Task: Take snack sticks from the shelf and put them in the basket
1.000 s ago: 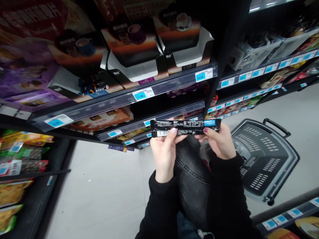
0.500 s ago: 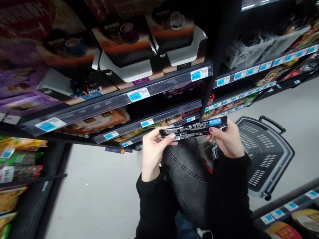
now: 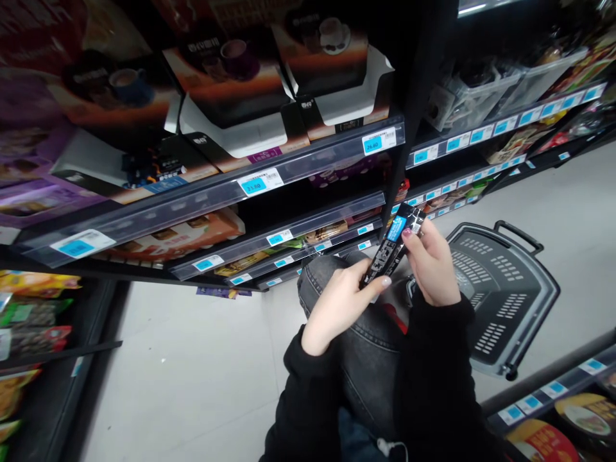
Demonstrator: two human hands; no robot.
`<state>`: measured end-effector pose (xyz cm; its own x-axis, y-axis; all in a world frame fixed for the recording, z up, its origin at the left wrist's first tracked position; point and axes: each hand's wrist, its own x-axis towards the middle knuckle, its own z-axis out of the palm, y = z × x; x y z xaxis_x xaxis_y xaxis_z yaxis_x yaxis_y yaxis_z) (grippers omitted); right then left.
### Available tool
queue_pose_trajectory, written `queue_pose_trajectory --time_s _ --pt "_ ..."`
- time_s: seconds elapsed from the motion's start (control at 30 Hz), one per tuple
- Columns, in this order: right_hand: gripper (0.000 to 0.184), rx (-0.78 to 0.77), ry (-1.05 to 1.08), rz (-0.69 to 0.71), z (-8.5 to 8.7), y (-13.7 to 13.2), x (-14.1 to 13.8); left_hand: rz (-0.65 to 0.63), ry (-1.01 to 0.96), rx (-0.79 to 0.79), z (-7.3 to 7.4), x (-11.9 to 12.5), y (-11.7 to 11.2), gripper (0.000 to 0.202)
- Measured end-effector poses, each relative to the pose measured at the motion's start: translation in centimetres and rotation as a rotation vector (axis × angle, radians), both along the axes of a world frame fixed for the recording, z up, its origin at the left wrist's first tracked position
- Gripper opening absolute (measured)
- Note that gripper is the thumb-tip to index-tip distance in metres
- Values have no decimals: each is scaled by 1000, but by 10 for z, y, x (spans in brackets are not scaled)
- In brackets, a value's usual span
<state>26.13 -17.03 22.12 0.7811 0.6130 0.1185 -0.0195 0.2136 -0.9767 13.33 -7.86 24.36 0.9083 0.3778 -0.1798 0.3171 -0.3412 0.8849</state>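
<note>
A slim black stick packet (image 3: 383, 253) with pale print and a blue patch is held up over my knee, tilted with its upper end leaning right. My left hand (image 3: 342, 296) pinches its lower end between thumb and fingers. Near the upper end, my right hand (image 3: 432, 260) grips it, thumb across the front. Beyond the hands stand open-fronted display boxes (image 3: 332, 70) picturing coffee cups. One box (image 3: 173, 154) at the left holds small dark packets.
A grey shopping basket (image 3: 510, 295) stands on the floor to my right. Shelf edges with price tags (image 3: 378, 141) run across in front. Clear plastic bins (image 3: 476, 96) sit on a shelf farther right. Bagged goods (image 3: 38, 314) hang at the left, and round-lidded tubs (image 3: 587, 417) fill the lower right corner.
The stick packet has turned from nearly level to steeply slanted. My left hand has moved right and down with its lower end, and my right hand has shifted slightly left.
</note>
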Motion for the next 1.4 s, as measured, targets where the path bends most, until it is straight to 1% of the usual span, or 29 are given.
queue_pose_trajectory --time_s 0.1,0.17,0.23,0.4,0.53,0.63,0.73,0.8,0.87,1.0,1.07,1.17,1.27,1.4 --pt "26 -14 -19 -15 -1 1 0 97 -60 -175 -1 6 -7 22" --pt "29 0 -13 -46 -3 3 0 122 -69 -238 -1 7 -9 22" --pt "30 7 -6 -96 -4 6 -1 137 -71 -241 -1 8 -10 21" --pt "21 -1 -56 -270 -7 14 -5 151 -80 -267 1 9 -12 19" --pt "21 -30 -74 -443 -11 18 -6 100 -74 -280 2 10 -14 16" --pt "23 -22 -67 -565 -16 18 -5 39 -87 -224 2 11 -17 13" --pt "24 -15 -44 -643 -18 18 -4 10 -85 -192 2 12 -20 10" --pt "25 -5 -2 -682 -18 18 -2 -4 -57 -221 2 12 -18 9" --pt "25 26 49 -723 -14 17 -1 -45 -26 -235 2 11 -15 9" --pt "20 111 153 -806 -6 16 2 -133 23 -227 -2 7 -4 12" --pt "19 120 179 -824 -3 16 3 -147 36 -268 -4 5 0 12" --pt "20 128 207 -803 -3 15 5 -163 42 -328 -3 4 1 13" --pt "21 121 221 -741 -5 11 7 -178 31 -389 0 2 0 14" --pt "21 115 244 -641 -4 6 10 -193 10 -508 5 0 0 17"
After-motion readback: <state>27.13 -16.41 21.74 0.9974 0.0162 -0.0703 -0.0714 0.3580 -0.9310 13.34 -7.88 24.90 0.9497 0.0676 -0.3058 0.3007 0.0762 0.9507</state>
